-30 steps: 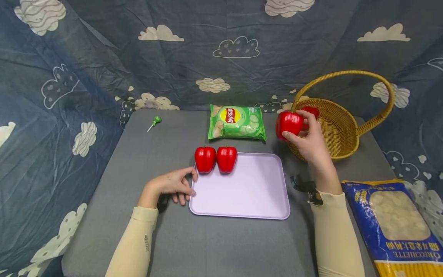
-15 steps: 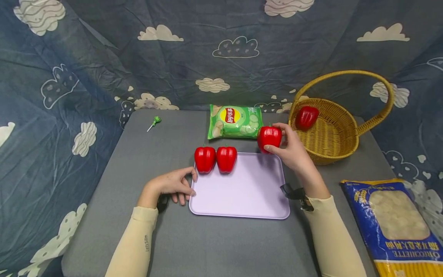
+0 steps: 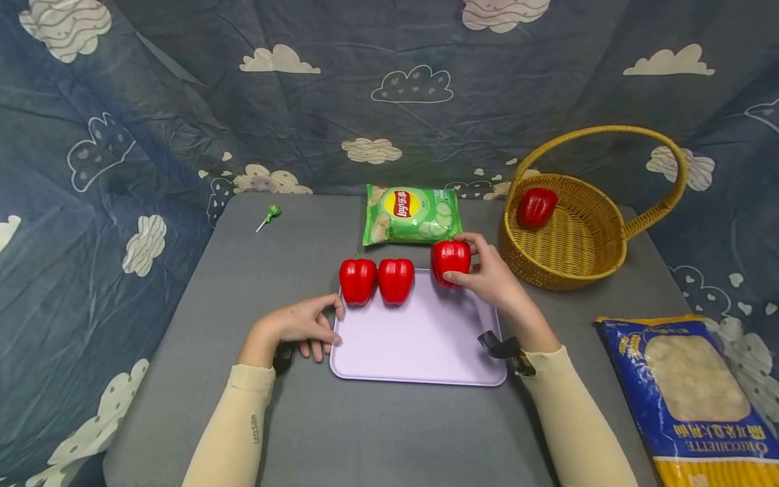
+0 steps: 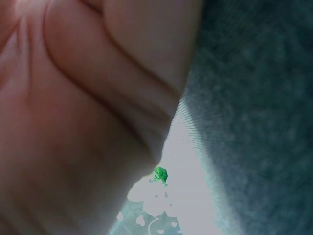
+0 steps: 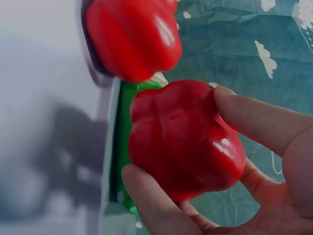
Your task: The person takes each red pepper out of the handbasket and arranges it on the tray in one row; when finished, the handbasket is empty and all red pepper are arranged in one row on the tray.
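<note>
My right hand point(image 3: 491, 276) grips a red bell pepper point(image 3: 450, 261) between thumb and fingers, over the back edge of the lilac tray point(image 3: 420, 348). The right wrist view shows the lobed underside of this held pepper point(image 5: 183, 139), with the tray to its left. Two more peppers, a left one point(image 3: 358, 281) and a right one point(image 3: 396, 281), stand side by side at the tray's back left corner, stems up. At the left rim, thumb and index finger of my left hand point(image 3: 298, 323) touch the tray; its other fingers bend down beside it. In the left wrist view, the palm fills much of the picture.
Behind the tray lies a green chip bag point(image 3: 412, 215). At the back right, a wicker basket point(image 3: 562, 260) with a tall handle holds another red pepper point(image 3: 537, 207). A pasta bag point(image 3: 700, 385) lies at right front, a green lollipop point(image 3: 272, 212) at the back left.
My right hand has carried the pepper leftward and down from beside the basket to the tray's back edge. The left hand and the two standing peppers have stayed put.
</note>
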The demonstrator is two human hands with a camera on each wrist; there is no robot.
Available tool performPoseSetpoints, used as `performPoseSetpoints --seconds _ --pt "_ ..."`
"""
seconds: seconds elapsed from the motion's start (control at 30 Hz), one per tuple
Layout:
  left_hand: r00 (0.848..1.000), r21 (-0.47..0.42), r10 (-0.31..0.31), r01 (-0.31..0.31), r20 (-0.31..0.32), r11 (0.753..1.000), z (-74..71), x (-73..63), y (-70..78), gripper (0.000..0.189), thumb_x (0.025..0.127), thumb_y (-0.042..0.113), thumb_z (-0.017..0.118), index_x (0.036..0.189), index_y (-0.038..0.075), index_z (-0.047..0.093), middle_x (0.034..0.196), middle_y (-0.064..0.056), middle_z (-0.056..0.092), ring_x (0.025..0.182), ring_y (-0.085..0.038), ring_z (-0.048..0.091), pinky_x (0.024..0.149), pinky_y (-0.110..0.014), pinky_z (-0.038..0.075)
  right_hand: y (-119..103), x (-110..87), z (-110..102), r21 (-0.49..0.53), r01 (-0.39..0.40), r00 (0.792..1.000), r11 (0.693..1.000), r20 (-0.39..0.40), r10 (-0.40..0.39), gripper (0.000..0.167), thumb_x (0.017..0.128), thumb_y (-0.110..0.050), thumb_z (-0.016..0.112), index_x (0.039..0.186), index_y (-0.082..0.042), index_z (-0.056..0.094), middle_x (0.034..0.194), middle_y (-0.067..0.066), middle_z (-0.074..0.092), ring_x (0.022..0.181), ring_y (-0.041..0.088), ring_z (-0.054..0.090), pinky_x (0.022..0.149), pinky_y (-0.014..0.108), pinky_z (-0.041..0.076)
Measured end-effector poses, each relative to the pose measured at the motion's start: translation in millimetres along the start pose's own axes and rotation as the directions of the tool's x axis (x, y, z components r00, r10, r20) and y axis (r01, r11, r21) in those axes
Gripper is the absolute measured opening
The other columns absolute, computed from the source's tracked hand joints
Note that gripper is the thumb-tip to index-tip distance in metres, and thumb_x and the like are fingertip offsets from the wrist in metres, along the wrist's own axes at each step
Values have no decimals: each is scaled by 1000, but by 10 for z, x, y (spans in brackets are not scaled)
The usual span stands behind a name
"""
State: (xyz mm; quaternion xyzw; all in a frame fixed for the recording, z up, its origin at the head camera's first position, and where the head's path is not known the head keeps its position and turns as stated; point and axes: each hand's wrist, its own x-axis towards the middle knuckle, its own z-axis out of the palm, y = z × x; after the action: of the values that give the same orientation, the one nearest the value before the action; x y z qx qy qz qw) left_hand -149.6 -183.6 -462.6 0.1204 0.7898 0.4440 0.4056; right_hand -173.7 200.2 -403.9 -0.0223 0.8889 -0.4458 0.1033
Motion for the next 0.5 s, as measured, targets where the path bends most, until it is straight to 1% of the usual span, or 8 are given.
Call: performPoseSetpoints --seconds 0.17,0.27,0.4,0.5 --pt "1000 0 4 -4 7 1000 -9 -2 5 42 95 20 80 122 12 49 75 -7 76 56 -17 72 48 -27 53 39 22 107 -5 -6 999 1000 42 6 75 94 -23 79 156 -16 36 147 29 42 127 47 53 100 58 54" --pt "1000 3 7 -7 10 1000 -12 -7 11 42 95 20 80 122 12 49 75 -7 76 56 -17 72 48 -27 53 54 31 159 -2 -29 998 1000 61 29 75 93 -25 80 155 -18 37 147 28 43 130 46 50 103 59 52" --pt "1000 5 11 -11 14 1000 -9 -13 13 43 95 21 80 123 12 49 75 -7 75 57 -18 73 49 -27 53 58 45 200 -2 -57 996 998 70 57 75 92 -26 80 153 -20 38 145 28 44 130 46 49 103 60 51" --pt "1000 5 18 -18 11 1000 -5 -15 6 43 94 20 81 122 11 49 75 -7 75 57 -18 73 48 -27 53 55 51 215 -7 -52 996 999 70 52 75 92 -27 81 152 -19 38 143 28 45 129 47 50 101 59 52"
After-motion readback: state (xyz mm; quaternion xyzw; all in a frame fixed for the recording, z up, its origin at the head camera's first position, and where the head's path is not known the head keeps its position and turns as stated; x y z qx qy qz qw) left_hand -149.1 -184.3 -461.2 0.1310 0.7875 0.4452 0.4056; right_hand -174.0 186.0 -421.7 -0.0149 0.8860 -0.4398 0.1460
